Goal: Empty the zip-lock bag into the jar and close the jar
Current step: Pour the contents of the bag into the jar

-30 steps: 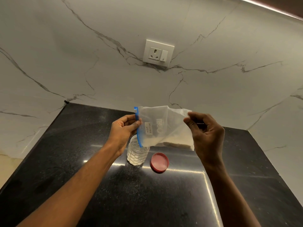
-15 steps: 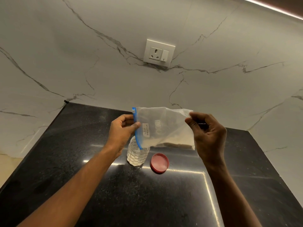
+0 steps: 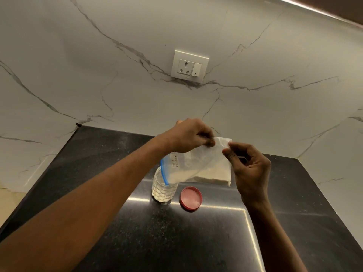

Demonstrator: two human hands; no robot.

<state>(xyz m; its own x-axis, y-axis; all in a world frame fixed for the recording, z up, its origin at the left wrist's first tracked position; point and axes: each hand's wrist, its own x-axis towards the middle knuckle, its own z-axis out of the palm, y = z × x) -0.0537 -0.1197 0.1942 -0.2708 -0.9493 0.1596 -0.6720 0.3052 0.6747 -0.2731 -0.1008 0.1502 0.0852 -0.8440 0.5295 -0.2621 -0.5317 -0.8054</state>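
With both the left hand [image 3: 193,135] and right hand [image 3: 248,165] pinching the clear blue-zippered zip-lock bag [image 3: 198,167] by its raised bottom edge, keep its mouth, seemingly inside the clear plastic jar [image 3: 164,190], steady and shake gently.

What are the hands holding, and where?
Both hands, left and right, pinch the zip-lock bag at its raised bottom end, opposite the blue zip.

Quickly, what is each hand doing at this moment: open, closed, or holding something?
Left hand: closed, pinching the raised bottom edge of the zip-lock bag.
Right hand: closed, pinching the same bag at its upper corner.
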